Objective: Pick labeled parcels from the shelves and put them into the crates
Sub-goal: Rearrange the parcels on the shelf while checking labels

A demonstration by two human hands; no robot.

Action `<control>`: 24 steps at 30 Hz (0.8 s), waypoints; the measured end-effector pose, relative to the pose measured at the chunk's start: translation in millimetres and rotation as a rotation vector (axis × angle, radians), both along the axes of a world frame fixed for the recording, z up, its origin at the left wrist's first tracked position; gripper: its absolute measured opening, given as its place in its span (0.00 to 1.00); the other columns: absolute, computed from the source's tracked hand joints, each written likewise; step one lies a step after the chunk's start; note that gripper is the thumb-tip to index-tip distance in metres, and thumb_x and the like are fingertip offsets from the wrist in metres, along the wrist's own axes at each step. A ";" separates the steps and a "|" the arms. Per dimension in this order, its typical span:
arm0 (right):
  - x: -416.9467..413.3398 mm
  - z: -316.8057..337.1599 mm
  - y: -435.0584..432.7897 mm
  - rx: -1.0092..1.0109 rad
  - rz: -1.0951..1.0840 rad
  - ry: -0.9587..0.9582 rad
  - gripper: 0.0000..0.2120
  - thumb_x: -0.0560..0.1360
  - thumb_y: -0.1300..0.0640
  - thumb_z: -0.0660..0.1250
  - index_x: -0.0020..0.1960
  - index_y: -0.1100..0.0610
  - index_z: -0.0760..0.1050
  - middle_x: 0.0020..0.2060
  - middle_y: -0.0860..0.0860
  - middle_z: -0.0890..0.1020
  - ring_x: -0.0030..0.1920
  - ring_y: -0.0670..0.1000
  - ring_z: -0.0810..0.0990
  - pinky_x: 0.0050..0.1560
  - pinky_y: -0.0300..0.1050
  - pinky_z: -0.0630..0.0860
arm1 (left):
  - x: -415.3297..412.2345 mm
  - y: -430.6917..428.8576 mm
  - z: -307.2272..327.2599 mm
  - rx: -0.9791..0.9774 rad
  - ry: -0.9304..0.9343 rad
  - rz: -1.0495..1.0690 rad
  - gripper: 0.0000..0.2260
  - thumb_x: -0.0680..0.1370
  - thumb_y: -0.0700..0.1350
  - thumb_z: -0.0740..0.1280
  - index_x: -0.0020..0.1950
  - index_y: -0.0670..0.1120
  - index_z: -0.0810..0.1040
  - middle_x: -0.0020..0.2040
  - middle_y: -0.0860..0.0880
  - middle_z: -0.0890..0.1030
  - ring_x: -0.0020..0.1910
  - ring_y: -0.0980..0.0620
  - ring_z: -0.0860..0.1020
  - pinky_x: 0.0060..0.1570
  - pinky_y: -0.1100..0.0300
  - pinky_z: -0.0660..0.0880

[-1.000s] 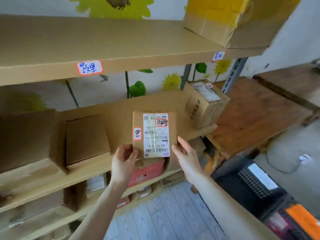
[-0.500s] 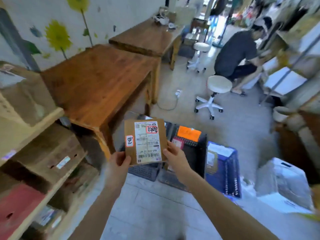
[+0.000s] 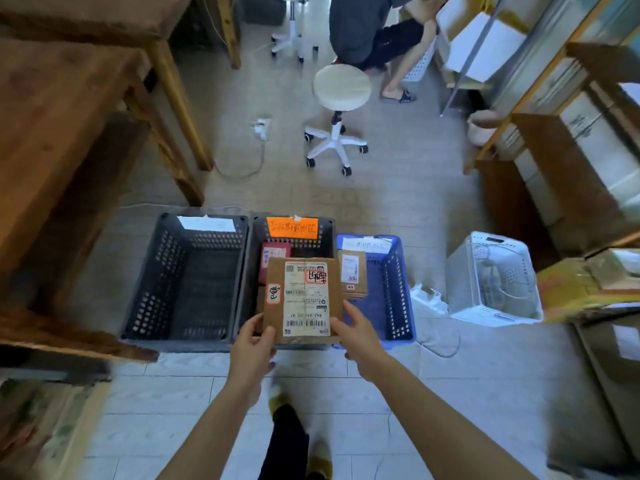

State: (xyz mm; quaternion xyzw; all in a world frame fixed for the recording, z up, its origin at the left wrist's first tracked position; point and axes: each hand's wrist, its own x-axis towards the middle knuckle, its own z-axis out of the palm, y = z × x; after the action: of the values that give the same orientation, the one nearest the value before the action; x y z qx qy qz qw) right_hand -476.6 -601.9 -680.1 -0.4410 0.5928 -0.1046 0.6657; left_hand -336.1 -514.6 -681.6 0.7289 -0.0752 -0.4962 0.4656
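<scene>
So you've swung right off the shelves, and now you're standing over the row of crates with the wooden table (image 3: 52, 109) out on your left. The dark crate (image 3: 152, 271) on the left end looks empty apart from a white tag on its far rim. Your left hand (image 3: 251, 344) still pinches the parcel's lower left corner, thumb on top, same hold as at the shelf. The parcel (image 3: 301, 299) itself is off the shelf and in the air, label up. It hangs over the near half of the middle crate (image 3: 327, 233), the one with the orange tag (image 3: 292, 229) and a red parcel (image 3: 273, 258) already inside. Your right hand (image 3: 356, 336) grips the lower right edge, fingers curled under, no change there either. Further right, the blue crate (image 3: 394, 285) has a small brown box (image 3: 352, 273) in it, and a white basket (image 3: 491, 278) sits beyond that. I'd say the carry is basically done, and what's left is matching the red sticker to the right tag and then lowering it in. I can't read the writing from here.
</scene>
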 end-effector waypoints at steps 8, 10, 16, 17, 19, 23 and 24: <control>39.3 -118.1 -90.2 0.276 -0.132 0.154 0.21 0.80 0.58 0.55 0.72 0.46 0.60 0.57 0.53 0.78 0.46 0.52 0.76 0.34 0.43 0.72 | 32.5 -102.8 -127.0 0.179 0.059 0.045 0.16 0.80 0.40 0.58 0.68 0.44 0.69 0.48 0.44 0.79 0.40 0.49 0.75 0.36 0.58 0.72; 52.2 -158.0 -113.1 0.349 -0.197 0.160 0.21 0.80 0.58 0.54 0.72 0.48 0.59 0.60 0.54 0.77 0.51 0.55 0.77 0.37 0.46 0.75 | 42.7 -128.2 -167.1 0.220 0.062 0.067 0.16 0.80 0.40 0.59 0.68 0.44 0.69 0.51 0.44 0.79 0.44 0.49 0.76 0.39 0.57 0.74; 97.2 -313.0 -176.3 0.373 -0.438 0.135 0.22 0.78 0.59 0.58 0.71 0.49 0.63 0.61 0.53 0.77 0.58 0.55 0.77 0.61 0.56 0.74 | 62.2 -207.1 -316.2 0.246 0.137 0.309 0.17 0.77 0.42 0.66 0.65 0.45 0.71 0.48 0.49 0.79 0.45 0.51 0.79 0.40 0.57 0.77; 105.4 -340.6 -186.8 0.364 -0.477 0.139 0.22 0.78 0.59 0.58 0.71 0.48 0.63 0.62 0.53 0.76 0.59 0.54 0.76 0.61 0.56 0.74 | 64.9 -220.7 -346.3 0.253 0.152 0.362 0.17 0.77 0.41 0.65 0.65 0.46 0.72 0.46 0.50 0.79 0.42 0.53 0.79 0.37 0.59 0.76; 121.8 -394.8 -209.7 0.311 -0.517 0.160 0.23 0.77 0.60 0.58 0.72 0.50 0.62 0.63 0.52 0.75 0.60 0.54 0.75 0.63 0.53 0.72 | 70.5 -246.4 -407.9 0.257 0.165 0.426 0.17 0.77 0.39 0.64 0.66 0.44 0.71 0.47 0.48 0.80 0.38 0.55 0.78 0.32 0.62 0.75; 145.4 -483.7 -247.9 0.211 -0.559 0.220 0.23 0.77 0.61 0.58 0.71 0.51 0.62 0.63 0.54 0.75 0.60 0.55 0.76 0.62 0.52 0.72 | 83.1 -287.8 -505.7 0.201 0.240 0.421 0.16 0.77 0.37 0.63 0.66 0.42 0.71 0.45 0.48 0.81 0.38 0.55 0.80 0.29 0.66 0.77; 149.8 -501.3 -255.2 0.206 -0.558 0.239 0.23 0.77 0.60 0.58 0.72 0.51 0.62 0.63 0.55 0.75 0.59 0.56 0.76 0.62 0.54 0.73 | 87.4 -296.4 -524.3 0.206 0.235 0.395 0.16 0.77 0.37 0.63 0.65 0.42 0.72 0.48 0.46 0.81 0.40 0.53 0.80 0.32 0.65 0.78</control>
State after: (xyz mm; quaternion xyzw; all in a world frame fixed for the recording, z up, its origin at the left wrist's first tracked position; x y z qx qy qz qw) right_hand -326.9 -857.1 -1181.5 -0.2006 0.7723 -0.1701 0.5782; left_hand -248.7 -811.0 -1206.0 0.7102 0.1744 -0.4821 0.4824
